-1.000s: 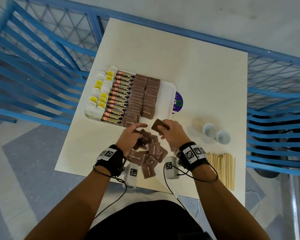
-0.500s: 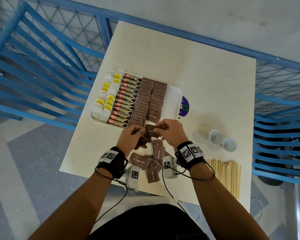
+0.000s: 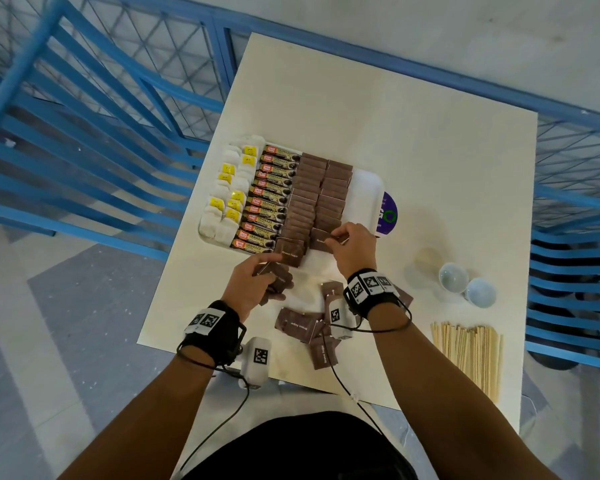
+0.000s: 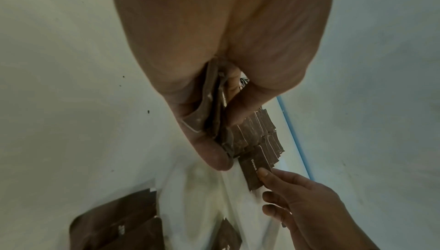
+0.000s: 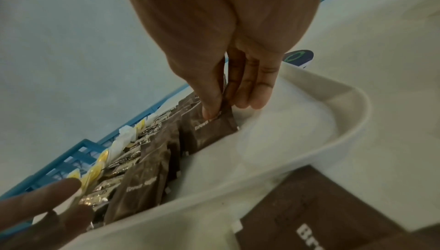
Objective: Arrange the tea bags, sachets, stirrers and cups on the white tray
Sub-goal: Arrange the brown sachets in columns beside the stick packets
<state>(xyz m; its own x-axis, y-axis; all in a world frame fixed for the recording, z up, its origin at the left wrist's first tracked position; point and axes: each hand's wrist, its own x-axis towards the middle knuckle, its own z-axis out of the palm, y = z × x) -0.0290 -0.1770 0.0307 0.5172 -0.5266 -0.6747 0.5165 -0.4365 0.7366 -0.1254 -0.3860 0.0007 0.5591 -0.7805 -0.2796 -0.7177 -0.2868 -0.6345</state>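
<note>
The white tray (image 3: 367, 192) holds rows of tea bags (image 3: 226, 199), gold coffee sticks (image 3: 267, 199) and brown sugar sachets (image 3: 312, 199). My right hand (image 3: 340, 237) pinches one brown sachet (image 5: 209, 128) at the near end of the right brown row, inside the tray. My left hand (image 3: 257, 282) grips a small stack of brown sachets (image 4: 212, 111) just in front of the tray's near edge. Loose brown sachets (image 3: 302, 325) lie on the table under my wrists. Two pale cups (image 3: 466, 285) and wooden stirrers (image 3: 471, 355) sit at the right.
The cream table (image 3: 413, 140) stands against a blue metal railing (image 3: 84, 133). A purple round sticker (image 3: 388, 213) shows beside the tray's right rim. The tray's right strip is bare white.
My right hand has carried the brown sachet from above the loose pile forward into the tray's right brown row. My left hand has moved up toward the tray edge with its stack.
</note>
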